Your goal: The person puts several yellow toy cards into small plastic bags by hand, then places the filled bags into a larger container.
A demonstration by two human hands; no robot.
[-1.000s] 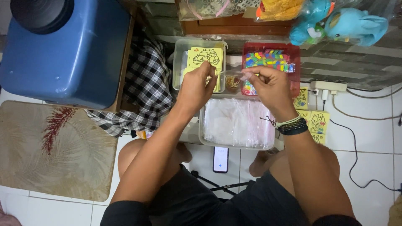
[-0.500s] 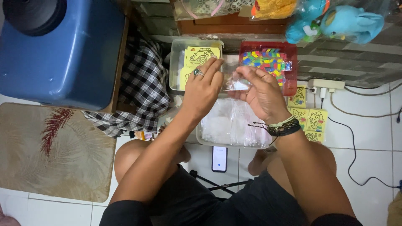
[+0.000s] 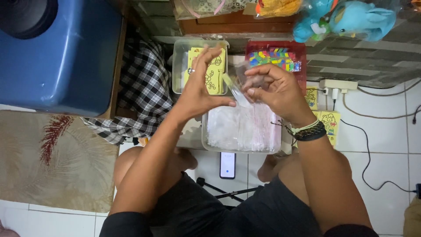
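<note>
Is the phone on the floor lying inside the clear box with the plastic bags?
No, the phone lies on the white floor tiles just outside the clear box, between the person's knees.

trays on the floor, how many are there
3. A clear tray of yellow cards at upper left, a red tray of coloured pieces at upper right, and a clear tray of plastic sleeves nearest the person. The hands may hide more.
</note>
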